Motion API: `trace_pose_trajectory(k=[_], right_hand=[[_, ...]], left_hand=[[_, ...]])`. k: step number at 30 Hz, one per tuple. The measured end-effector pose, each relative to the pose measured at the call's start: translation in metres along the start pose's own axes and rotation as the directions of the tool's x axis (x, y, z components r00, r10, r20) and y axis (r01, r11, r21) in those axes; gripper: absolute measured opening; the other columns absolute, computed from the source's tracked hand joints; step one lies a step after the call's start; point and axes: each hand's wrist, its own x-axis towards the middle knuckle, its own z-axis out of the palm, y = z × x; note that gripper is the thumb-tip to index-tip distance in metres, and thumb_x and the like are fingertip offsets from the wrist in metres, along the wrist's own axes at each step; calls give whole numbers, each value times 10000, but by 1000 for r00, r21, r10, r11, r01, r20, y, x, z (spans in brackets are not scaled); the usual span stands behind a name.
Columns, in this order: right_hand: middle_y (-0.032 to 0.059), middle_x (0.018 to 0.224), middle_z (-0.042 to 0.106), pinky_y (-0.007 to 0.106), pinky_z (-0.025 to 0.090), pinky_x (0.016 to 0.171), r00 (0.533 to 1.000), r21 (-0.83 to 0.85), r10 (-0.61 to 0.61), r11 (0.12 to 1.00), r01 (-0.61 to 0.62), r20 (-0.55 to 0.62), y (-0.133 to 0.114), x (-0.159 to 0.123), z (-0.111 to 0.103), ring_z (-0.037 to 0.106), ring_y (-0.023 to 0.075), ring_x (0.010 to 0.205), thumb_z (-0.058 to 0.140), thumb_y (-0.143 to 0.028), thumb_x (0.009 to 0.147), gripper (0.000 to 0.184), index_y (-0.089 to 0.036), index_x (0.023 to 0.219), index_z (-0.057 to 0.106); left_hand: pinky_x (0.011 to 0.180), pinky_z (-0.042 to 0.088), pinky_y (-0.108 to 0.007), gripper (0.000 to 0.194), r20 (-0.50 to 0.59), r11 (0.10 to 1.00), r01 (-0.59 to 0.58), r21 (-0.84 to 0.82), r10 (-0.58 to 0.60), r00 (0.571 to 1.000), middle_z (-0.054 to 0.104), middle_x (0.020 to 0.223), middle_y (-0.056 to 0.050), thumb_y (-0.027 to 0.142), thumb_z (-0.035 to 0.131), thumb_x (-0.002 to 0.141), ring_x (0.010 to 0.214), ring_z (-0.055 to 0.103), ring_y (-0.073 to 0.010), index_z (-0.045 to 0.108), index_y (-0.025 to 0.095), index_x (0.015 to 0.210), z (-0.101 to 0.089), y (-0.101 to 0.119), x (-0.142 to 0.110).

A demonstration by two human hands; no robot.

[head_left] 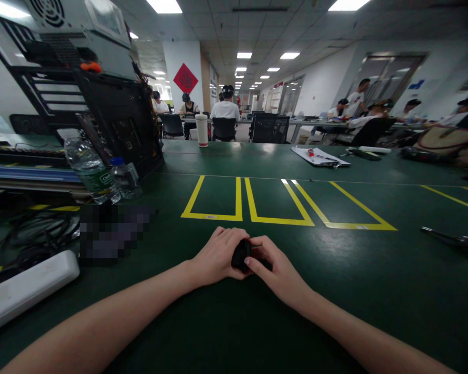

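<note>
Bare forearms [113, 319]: nearest the lens, angled in from either side toward the small black boxy object [241, 254], so both hands meet at it.
Left hand [220, 254]: curled mostly closed around the object's left side, probably steadying it.
Right hand [276, 267]: half curled, thumb and forefinger on the object's right edge, apparently pinching; gap inside the curl.
Object: between the hands, low over the dark green tabletop [234, 332]; mostly covered, can't tell what it is.
Yellow tape outlines [281, 222]: just beyond the object, likely marking placement bays.
White plastic power strip [35, 283]: well left of the object, probably parked for cable reach.
White-papered clipboard [315, 157]: far right beyond the object.
</note>
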Motion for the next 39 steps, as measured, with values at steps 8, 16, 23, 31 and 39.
trace_pose_trajectory(k=[8,16,23,31,39], right_hand=[[19,1000,497,350,466,828,996,36,-77,996,78,-34,2,-1,3,529,167,935,476,-185,806,151,-227,952,468],[36,1038,507,371,448,854,1000,24,2,1000,-1,-24,6,2,3,521,177,969,497,-216,803,254,-221,1050,437],[27,1044,468,364,432,888,992,-15,-119,993,118,-36,4,-1,2,501,171,973,542,-172,761,224,-222,963,456],[31,1063,491,399,447,870,1000,41,8,999,-7,-29,6,1,3,518,183,984,492,-200,804,267,-240,1058,421],[31,1052,468,374,435,881,989,-65,-138,989,134,-48,5,-2,3,490,179,986,525,-171,773,230,-224,986,459]], left_hand=[[844,336,-352,516,-3,1000,-3,6,3,1000,497,1083,-56,284,645,662,972,479,-220,377,194,1094,1,-2,0],[837,329,-346,535,-28,1000,-12,5,12,1000,502,1071,-45,287,657,647,962,481,-215,369,203,1090,8,-7,1],[832,333,-346,532,-9,1000,-2,16,2,1000,503,1068,-50,262,659,643,960,482,-215,374,192,1087,3,-3,1],[837,338,-357,536,-1,1000,0,12,0,1000,503,1082,-54,295,646,655,970,488,-223,367,201,1102,1,-1,1],[828,333,-350,561,-23,1000,-2,19,2,1000,505,1068,-45,267,666,628,961,487,-216,360,202,1094,7,-5,1]])
